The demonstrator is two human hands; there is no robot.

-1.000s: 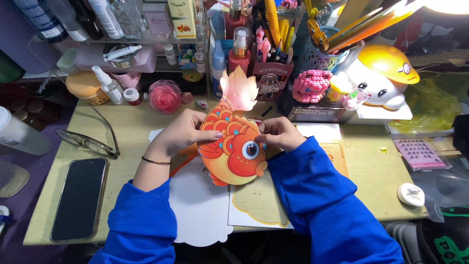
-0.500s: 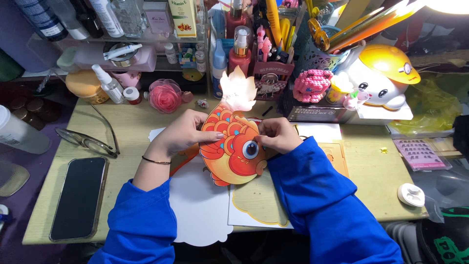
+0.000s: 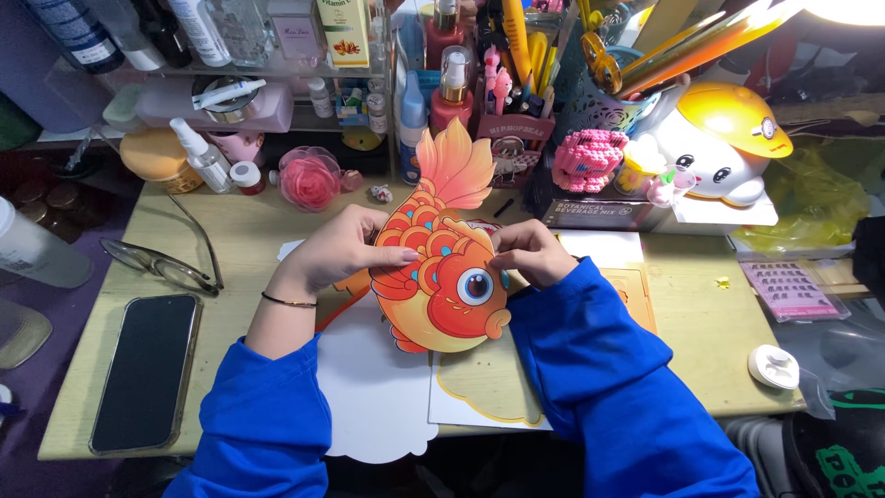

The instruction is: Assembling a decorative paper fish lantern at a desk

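Your left hand (image 3: 336, 249) and right hand (image 3: 530, 254) pinch the orange paper goldfish (image 3: 442, 277) between their fingers, above the tabletop (image 3: 701, 323).

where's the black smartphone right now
In the head view, the black smartphone lies face up on the wooden desk's left side, below the folded eyeglasses, beside the left hand's blue sleeve.

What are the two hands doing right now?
Left hand: closed on the paper goldfish, fingers on its left side.
Right hand: gripping the goldfish's right edge.
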